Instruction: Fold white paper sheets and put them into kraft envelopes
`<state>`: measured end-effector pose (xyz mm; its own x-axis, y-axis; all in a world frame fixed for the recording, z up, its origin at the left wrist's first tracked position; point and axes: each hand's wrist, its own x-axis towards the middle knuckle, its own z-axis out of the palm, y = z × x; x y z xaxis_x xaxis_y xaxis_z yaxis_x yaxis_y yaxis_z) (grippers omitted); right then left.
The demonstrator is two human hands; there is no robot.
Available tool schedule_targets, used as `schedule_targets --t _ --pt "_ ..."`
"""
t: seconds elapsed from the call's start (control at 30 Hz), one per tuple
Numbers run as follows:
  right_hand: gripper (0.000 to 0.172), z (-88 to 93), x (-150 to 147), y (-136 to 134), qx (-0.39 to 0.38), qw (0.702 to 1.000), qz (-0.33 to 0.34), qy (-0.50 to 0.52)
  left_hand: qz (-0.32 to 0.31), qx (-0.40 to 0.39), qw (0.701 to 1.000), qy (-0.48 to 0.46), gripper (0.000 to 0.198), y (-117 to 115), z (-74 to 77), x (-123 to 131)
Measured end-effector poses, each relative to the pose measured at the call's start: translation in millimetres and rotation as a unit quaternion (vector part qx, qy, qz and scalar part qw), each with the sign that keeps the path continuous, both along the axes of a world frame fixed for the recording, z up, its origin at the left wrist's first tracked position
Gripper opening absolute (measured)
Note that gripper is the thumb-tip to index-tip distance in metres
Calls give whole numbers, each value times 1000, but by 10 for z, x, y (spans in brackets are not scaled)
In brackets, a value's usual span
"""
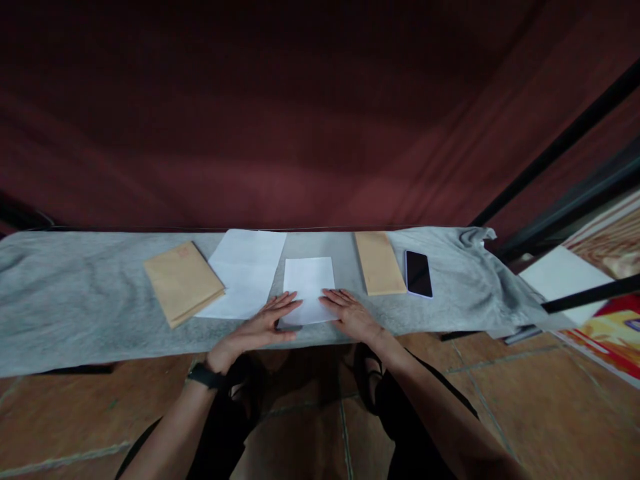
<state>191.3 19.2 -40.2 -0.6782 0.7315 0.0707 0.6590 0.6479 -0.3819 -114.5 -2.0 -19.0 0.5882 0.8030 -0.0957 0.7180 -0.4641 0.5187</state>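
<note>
A folded sheet of white paper lies in front of me on the grey cloth. My left hand rests at its left edge, fingers stretched out and thumb apart. On the right edge lie the outstretched fingers of my right hand. Both hands are open and touch the paper without gripping it. To the left, larger white sheets are spread flat. A stack of brown envelopes partly covers their left side. Another brown envelope lies to the right of the folded paper.
A phone with a dark screen lies right of the single envelope. The grey cloth covers a long narrow surface against a dark red wall. Black metal bars, a white board and a colourful package stand at the right.
</note>
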Motion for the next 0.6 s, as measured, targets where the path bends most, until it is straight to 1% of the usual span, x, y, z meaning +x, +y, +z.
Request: schedule_targets --t 0.07,0.1,0.13,0.27,0.37,0.5,0.53,0.6 --pt "61 -11 23 37 -3 1000 3 10 -7 -4 1000 -13 86 -4 7 -35" --pt "63 -17 33 52 -3 1000 3 13 -5 -2 1000 -17 87 7 -1 -46" --pt "64 -24 40 63 -3 1000 0 16 -2 2 1000 -20 84 24 -16 -51" --pt "70 -46 44 76 -3 1000 -14 11 16 27 999 -29 61 88 -88 -17" --pt "72 -31 64 89 -20 1000 -1 12 19 54 998 -9 55 74 -120 30" --pt "63 46 160 158 -85 995 24 47 -1 85 996 36 51 -18 -109 80" --pt "60 66 182 180 -105 992 22 64 -8 93 995 42 51 -43 -97 97" --pt "56 91 194 221 -132 986 -5 101 -22 112 992 53 51 -87 -64 153"
